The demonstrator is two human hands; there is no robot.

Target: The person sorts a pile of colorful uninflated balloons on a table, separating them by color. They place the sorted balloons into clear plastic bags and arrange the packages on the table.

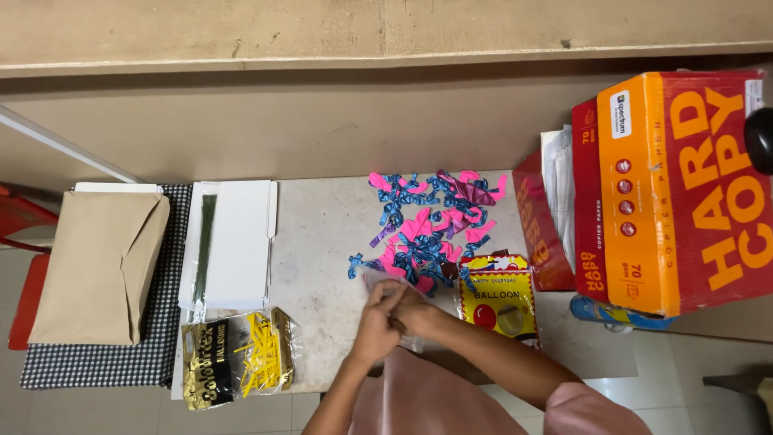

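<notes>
The person wears a dusty pink garment with short sleeves; one sleeve [584,407] ends above the elbow, leaving both forearms bare. The fabric is plain, without pattern or print. Both hands are bare, with no gloves, rings or watch visible.

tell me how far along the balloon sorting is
Done: pink and blue balloons lie in a loose pile on the table. In hand: left hand and right hand work a clear bag. Left: the yellow balloon pack looks untouched.

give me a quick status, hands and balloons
Left hand and right hand together, pinching a clear plastic bag. Pink and blue balloons piled loose beyond. Yellow balloon packet beside the right wrist.
</notes>
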